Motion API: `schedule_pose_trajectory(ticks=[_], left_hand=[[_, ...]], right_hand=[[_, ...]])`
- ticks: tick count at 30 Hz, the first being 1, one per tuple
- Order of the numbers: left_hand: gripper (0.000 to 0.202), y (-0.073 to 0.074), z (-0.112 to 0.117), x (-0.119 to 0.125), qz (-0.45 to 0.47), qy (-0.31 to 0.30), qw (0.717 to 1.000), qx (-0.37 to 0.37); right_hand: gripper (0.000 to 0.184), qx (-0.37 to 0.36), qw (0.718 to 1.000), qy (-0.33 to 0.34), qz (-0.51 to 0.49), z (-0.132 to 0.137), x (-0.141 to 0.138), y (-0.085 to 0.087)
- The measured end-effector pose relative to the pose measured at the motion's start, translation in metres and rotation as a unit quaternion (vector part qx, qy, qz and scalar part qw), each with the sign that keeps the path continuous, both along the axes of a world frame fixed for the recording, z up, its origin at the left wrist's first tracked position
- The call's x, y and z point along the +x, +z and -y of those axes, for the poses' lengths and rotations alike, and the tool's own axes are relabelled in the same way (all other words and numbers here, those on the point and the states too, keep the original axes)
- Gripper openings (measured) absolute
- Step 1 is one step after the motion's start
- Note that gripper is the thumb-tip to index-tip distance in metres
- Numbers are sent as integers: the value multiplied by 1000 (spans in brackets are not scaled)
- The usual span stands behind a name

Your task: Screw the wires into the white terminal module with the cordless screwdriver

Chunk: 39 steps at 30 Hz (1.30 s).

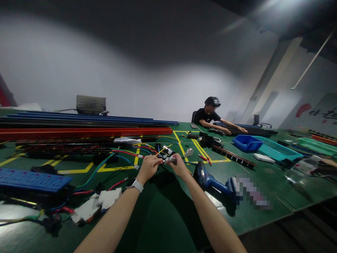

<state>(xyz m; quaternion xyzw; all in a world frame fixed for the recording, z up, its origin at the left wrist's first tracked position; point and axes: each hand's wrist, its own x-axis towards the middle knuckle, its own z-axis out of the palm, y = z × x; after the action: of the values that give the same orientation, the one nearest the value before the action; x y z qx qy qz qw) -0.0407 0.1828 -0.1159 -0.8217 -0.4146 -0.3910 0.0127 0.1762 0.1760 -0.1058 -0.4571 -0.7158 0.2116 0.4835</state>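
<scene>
Both hands meet over the green table. My left hand, with a watch on its wrist, is closed in a pinch; what lies between its fingertips is too small to make out. In my right hand is a small white plastic part, its far end close to the left fingertips. Just beyond the fingers lie a black-and-white piece and loose wires. Another white part rests on the table to the right. Nearer my right forearm lies a blue cordless drill.
On the left are a blue socket strip, white breaker-like blocks and coloured wires. Long orange rails and blue rails run behind. A blue bin and teal tray stand right. A co-worker reaches across the far side.
</scene>
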Motion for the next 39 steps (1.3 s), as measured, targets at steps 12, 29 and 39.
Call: schedule_pose_trajectory(ticks=[12,29,39], left_hand=[[23,2,1,4,-51,-18,998,-18],[36,-2,13,24,-94,9,995,-42],[22,-14,11,23,-77,29,996,-47]], right_hand=[[31,37,962,-72,260,23,1,23],[33,-29,990,21,138,28,14,-3],[44,-42,985,-24,166,76,70,30]])
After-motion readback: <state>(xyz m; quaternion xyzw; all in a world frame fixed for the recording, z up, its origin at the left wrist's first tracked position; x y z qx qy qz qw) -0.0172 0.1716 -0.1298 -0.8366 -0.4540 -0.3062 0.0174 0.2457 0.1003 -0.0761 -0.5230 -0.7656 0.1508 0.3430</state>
